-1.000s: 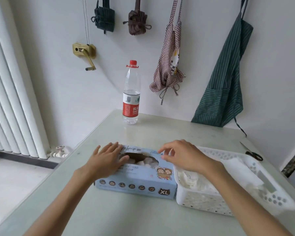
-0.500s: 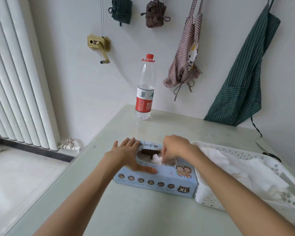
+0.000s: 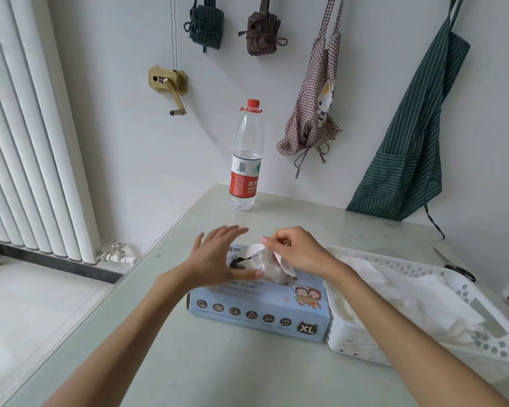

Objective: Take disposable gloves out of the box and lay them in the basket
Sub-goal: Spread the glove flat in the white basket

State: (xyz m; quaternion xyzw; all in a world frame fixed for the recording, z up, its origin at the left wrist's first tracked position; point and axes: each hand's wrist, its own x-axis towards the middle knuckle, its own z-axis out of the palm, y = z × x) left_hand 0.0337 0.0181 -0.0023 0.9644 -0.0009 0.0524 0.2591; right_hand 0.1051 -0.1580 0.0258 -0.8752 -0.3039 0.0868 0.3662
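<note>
Your left hand (image 3: 218, 257) lies flat on the box (image 3: 259, 306), steadying it | your right hand (image 3: 294, 254) pinches a glove (image 3: 266, 265) half out of the slot | basket (image 3: 482, 345) just beside already holds several (count unclear) — more remain — this one goes next.

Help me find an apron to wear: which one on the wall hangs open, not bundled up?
The green striped apron at far right hangs unfolded at full length. The checked apron is bunched and knotted; the two bundles are tied up.
</note>
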